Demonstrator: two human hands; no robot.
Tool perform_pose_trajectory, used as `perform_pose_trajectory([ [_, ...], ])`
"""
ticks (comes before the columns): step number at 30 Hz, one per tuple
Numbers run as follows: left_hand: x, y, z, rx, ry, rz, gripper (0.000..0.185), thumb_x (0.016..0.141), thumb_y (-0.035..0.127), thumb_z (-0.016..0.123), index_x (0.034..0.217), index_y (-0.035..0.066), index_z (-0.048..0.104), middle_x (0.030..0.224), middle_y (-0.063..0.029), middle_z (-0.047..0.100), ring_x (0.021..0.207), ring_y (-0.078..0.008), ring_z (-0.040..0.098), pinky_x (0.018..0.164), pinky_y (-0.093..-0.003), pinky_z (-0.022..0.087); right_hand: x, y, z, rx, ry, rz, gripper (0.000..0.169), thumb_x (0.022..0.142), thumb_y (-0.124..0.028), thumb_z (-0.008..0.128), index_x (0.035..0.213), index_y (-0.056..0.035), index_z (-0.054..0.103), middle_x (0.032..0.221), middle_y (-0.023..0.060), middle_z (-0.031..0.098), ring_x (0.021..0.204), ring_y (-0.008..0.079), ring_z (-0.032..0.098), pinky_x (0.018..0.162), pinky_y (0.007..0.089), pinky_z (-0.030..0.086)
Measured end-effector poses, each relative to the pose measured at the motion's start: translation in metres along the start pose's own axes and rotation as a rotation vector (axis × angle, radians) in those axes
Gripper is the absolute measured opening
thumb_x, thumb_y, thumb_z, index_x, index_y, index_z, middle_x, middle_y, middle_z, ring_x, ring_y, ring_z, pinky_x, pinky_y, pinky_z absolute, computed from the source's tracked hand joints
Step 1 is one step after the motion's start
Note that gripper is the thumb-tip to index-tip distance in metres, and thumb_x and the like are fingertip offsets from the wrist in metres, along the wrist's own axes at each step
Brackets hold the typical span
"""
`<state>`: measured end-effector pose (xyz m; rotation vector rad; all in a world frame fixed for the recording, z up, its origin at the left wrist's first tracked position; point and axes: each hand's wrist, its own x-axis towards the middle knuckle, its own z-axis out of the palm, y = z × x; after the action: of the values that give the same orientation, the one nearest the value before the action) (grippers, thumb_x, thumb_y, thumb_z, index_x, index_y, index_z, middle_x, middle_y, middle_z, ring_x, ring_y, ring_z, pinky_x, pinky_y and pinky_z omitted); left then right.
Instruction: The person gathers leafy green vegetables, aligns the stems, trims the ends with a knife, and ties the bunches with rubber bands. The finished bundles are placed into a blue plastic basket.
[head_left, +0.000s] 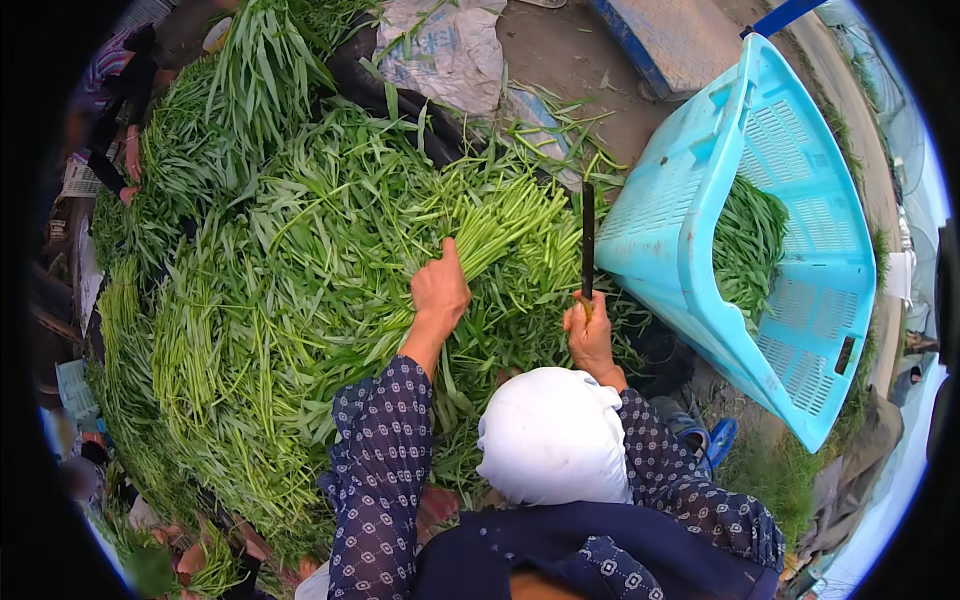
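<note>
My left hand (440, 291) is closed around a bunch of leafy greens, its pale green cut stems (496, 231) fanning out to the right. The greens have long narrow leaves, like water spinach. In my right hand (591, 334) is a knife, its dark narrow blade (588, 236) pointing away from me beside the stem ends. Under both hands spreads a large heap of the same greens (300, 292). Close to my right hand stands a tilted turquoise plastic crate (667, 195), with a bundle of greens (746, 244) inside.
A round white cloth-covered shape (555, 439) sits between my forearms. Beyond the heap lie a crumpled woven sack (442, 56) and a metal platform (675, 41). At the far left, another person's hands (131, 169) touch the greens; more people work at lower left.
</note>
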<state>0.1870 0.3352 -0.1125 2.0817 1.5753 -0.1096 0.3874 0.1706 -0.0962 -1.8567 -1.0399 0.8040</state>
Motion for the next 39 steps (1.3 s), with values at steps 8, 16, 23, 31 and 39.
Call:
perform_pose_trajectory([
  [8,0.0,0.003,0.0,0.019,0.0,-0.006,0.054,0.075,0.004,0.058,0.128,0.004,0.044,0.074,-0.0221,0.066,0.07,-0.04,0.066,0.063,-0.0504,0.052,0.036,-0.032,0.029,-0.044,-0.511,0.094,0.029,0.102,-0.02,0.043,0.092,0.0014,0.059,0.055,0.0047,0.05,0.049,0.0144,0.049,0.051,0.0309,0.041],
  [16,0.003,0.001,-0.005,-0.022,-0.062,-0.035,0.048,0.075,0.003,0.06,0.12,0.004,0.045,0.077,-0.0219,0.066,0.073,-0.0394,0.067,0.065,-0.0487,0.053,0.062,-0.037,0.041,-0.015,-0.644,0.25,0.032,0.102,-0.022,0.041,0.093,0.0022,0.06,0.059,0.0029,0.05,0.054,0.0121,0.047,0.054,0.0297,0.042],
  [23,0.005,-0.004,-0.002,-0.039,-0.062,-0.02,0.049,0.075,0.005,0.058,0.122,0.004,0.045,0.072,-0.0211,0.065,0.068,-0.0402,0.065,0.061,-0.05,0.052,0.06,-0.045,0.039,-0.18,-0.421,0.009,0.025,0.1,-0.023,0.045,0.101,0.0006,0.056,0.067,0.0118,0.054,0.058,0.0261,0.054,0.058,0.0356,0.044],
  [31,0.006,-0.005,-0.002,-0.063,-0.05,-0.018,0.048,0.075,0.005,0.056,0.122,0.003,0.046,0.072,-0.0214,0.065,0.068,-0.0408,0.065,0.063,-0.0506,0.052,0.052,-0.035,0.03,-0.653,-0.393,-0.346,0.017,0.093,-0.008,0.053,0.105,-0.002,0.042,0.075,0.0205,0.062,0.064,0.0404,0.061,0.053,0.0471,0.047],
  [39,0.008,-0.008,-0.002,-0.076,-0.083,-0.017,0.051,0.074,0.004,0.056,0.124,0.002,0.046,0.072,-0.0222,0.065,0.069,-0.0405,0.065,0.064,-0.0505,0.052,0.051,-0.021,0.038,-0.773,-0.429,-0.319,0.01,0.091,-0.007,0.047,0.094,-0.0021,0.039,0.064,0.0207,0.06,0.058,0.0415,0.06,0.051,0.0496,0.046],
])
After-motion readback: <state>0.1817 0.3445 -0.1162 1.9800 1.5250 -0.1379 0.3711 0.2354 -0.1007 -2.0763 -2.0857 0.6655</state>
